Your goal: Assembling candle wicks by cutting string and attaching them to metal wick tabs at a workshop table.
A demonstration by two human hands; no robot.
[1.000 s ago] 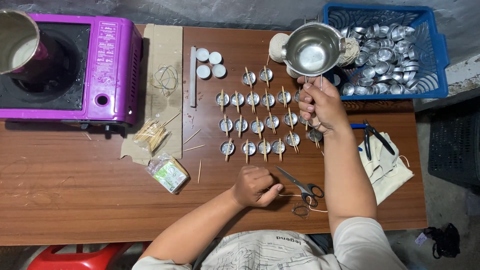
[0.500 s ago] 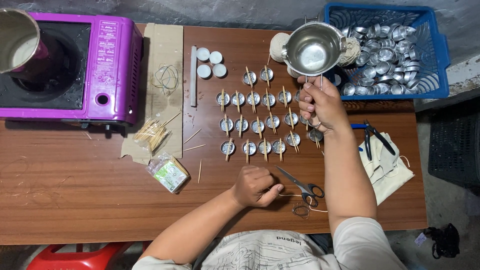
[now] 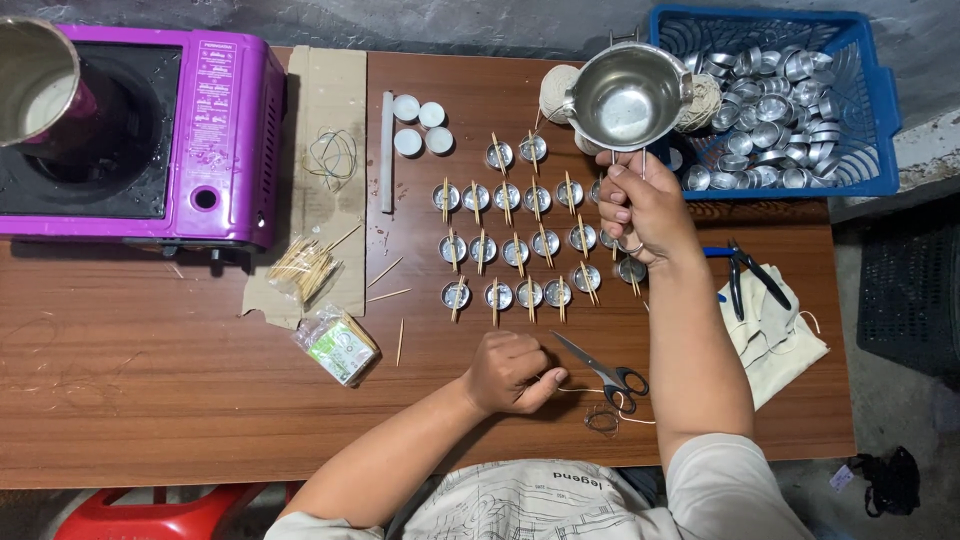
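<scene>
Head view: I look straight down at a brown table (image 3: 150,390); I place everything against the grid of small metal cups (image 3: 515,245) at its middle.
Far left of the grid: a purple stove (image 3: 215,130) with a steel pot (image 3: 35,80) sitting on it.
Just left of the grid: cardboard (image 3: 325,100) carrying a wire coil (image 3: 330,158) and a pile of wooden sticks (image 3: 300,268); a small packet (image 3: 338,345) lies below it.
Grid itself: each cup has a stick laid across its rim; three white filled cups (image 3: 418,125) sit at its upper left.
Below the grid: my left hand (image 3: 510,372) rests curled into a loose fist on the table, thumb pinching a thin string; scissors (image 3: 605,372) lie just right of it.
Right edge of the grid: my right hand (image 3: 645,205) is clenched on the handle of a small steel pouring pitcher (image 3: 628,95), held level above the upper right cups.
Far right: a blue basket (image 3: 870,120) of empty cups, pliers (image 3: 745,270) on a cloth (image 3: 775,335).
Step, as I judge it: filling the cups, pitcher poised before a pour.
Next move needs: a slow tilt over one cup, spout clear of its stick.
</scene>
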